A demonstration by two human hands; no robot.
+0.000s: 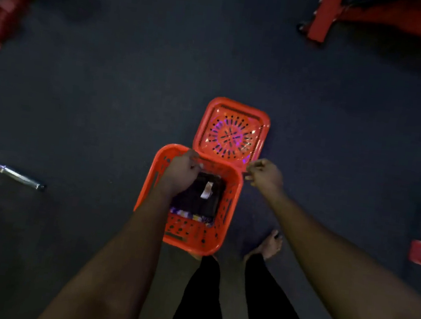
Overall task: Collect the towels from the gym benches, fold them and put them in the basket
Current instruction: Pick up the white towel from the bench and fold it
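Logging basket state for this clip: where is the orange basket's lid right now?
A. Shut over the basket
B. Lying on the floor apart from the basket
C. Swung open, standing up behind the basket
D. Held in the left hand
C: the lid stands open at the far edge of the basket, with a dark folded towel visible inside.

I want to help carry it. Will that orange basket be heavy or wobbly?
Probably light: the orange basket is thin plastic full of holes, holding only dark folded cloth. Its open lid may flop about. It looks stiff enough to keep its shape.
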